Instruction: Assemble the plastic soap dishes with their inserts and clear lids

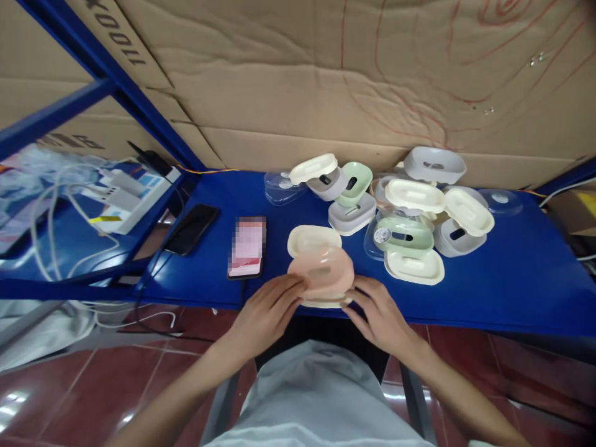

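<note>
A pink oval dish [326, 270] is held near the front edge of the blue table, between my two hands. My left hand [274, 307] grips its left side with the fingers pressed together. On the right side, my right hand [379, 310] has its fingertips at the rim, closed on the dish. Under the pink dish a cream piece [321, 304] shows along its lower edge. Just behind lies a cream oval tray [313, 238], partly covered by the pink dish.
Several grey, green and cream dishes [410, 239] and clear lids are piled at the back right of the blue table [526, 273]. Left of my hands lie a lit phone [248, 247] and a dark phone [193, 228]. A power strip [139, 198] with cables stands further left.
</note>
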Tool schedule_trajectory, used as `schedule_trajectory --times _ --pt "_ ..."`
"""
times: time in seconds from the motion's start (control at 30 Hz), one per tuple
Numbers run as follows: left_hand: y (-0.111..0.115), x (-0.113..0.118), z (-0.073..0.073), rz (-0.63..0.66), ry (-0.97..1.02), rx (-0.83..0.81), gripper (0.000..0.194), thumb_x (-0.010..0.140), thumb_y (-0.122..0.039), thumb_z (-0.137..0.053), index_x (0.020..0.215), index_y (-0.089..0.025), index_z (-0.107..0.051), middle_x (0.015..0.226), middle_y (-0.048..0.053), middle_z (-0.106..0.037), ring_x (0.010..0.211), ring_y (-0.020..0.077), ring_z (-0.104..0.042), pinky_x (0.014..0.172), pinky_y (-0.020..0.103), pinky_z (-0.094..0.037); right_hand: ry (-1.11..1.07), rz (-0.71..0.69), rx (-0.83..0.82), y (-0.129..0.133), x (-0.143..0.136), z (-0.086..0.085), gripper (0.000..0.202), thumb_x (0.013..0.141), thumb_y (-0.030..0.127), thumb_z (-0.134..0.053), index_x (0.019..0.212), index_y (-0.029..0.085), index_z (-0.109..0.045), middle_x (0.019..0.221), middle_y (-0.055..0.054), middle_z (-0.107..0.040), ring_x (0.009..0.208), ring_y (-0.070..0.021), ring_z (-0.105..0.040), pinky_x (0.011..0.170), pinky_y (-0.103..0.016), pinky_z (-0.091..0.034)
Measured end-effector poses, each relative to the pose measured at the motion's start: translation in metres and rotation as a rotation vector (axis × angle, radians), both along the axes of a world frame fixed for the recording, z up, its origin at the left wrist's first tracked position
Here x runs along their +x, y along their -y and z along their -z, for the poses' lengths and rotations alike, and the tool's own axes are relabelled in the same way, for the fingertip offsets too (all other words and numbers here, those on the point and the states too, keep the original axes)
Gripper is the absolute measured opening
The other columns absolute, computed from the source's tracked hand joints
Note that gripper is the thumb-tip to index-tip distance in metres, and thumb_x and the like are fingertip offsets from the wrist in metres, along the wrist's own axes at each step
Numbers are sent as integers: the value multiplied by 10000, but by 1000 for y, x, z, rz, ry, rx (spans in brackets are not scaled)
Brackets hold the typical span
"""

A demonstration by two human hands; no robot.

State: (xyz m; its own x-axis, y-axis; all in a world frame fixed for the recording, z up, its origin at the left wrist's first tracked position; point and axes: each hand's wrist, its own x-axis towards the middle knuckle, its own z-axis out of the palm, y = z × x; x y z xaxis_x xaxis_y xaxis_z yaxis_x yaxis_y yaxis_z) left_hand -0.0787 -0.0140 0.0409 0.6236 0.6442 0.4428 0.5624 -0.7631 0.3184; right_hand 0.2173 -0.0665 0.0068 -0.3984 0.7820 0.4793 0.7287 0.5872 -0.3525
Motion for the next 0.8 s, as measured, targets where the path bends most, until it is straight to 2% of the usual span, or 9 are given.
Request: schedule_trajectory --times 0.1,0.2,0.27,0.4,0.5,0.57,0.63,0.7,0.8 --pt "8 5 14 59 -24 -16 452 1007 -50 -507 1408 -214 -635 1334 114 -737 1269 254 -699 1111 449 -596 -69 141 116 7 1 -1 461 980 284 -729 1417 247 -585 1380 -165 -628 1399 -341 -598 1089 -554 -588" --pt "7 13 14 115 -37 -10 458 991 -27 -495 1377 -212 -658 1320 115 -736 1299 263 -680 1137 475 -581 107 63 70 7 2 -6 456 1001 323 -715 1436 243 -601 1468 -165 -625 1479 -355 -527 1170 -616 -519" --pt "7 18 14 125 -17 -15 383 1006 -91 -548 1355 -200 -662 1302 128 -732 1291 273 -679 1139 488 -577 176 -1 17 4 3 -7 394 1027 313 -679 1407 219 -634 1451 -150 -663 1473 -331 -539 1187 -603 -508" --pt "4 25 23 141 -24 -18 296 1019 -183 -616 1313 -174 -650 1329 145 -713 1317 289 -657 1156 516 -554 124 -29 49 1 4 -1 308 1024 284 -683 1315 183 -699 1293 -134 -754 1361 -290 -643 1143 -524 -557" --pt "0 27 31 158 -21 -28 240 1027 -161 -599 1258 -183 -656 1308 119 -722 1334 266 -644 1177 480 -531 167 -41 67 1 11 -5 340 1038 301 -659 1363 206 -686 1346 -123 -739 1373 -285 -637 1176 -525 -519" --pt "-2 29 33 157 1 -44 215 1026 -154 -592 1227 -194 -657 1271 105 -729 1316 249 -650 1173 457 -527 179 65 103 -5 20 -15 398 1041 310 -645 1433 243 -649 1429 -127 -697 1418 -308 -597 1188 -545 -490" --pt "-4 31 31 149 22 -34 200 1011 -146 -593 1197 -187 -653 1230 106 -733 1271 249 -666 1157 458 -532 204 291 146 -17 28 -26 494 1030 352 -659 1512 268 -590 1520 -149 -628 1451 -366 -552 1175 -594 -468" --pt "-5 34 29 137 33 -7 191 985 -136 -601 1166 -172 -647 1201 115 -734 1230 260 -679 1148 478 -536 272 505 152 -35 33 -31 630 1004 461 -692 1570 238 -531 1603 -201 -533 1467 -442 -510 1156 -656 -445" --pt "-5 35 29 133 57 -25 192 968 -192 -652 1159 -171 -639 1222 125 -722 1231 278 -678 1156 503 -534 391 627 137 -60 33 -27 684 985 541 -697 1535 159 -559 1631 -268 -467 1485 -516 -459 1132 -727 -428"
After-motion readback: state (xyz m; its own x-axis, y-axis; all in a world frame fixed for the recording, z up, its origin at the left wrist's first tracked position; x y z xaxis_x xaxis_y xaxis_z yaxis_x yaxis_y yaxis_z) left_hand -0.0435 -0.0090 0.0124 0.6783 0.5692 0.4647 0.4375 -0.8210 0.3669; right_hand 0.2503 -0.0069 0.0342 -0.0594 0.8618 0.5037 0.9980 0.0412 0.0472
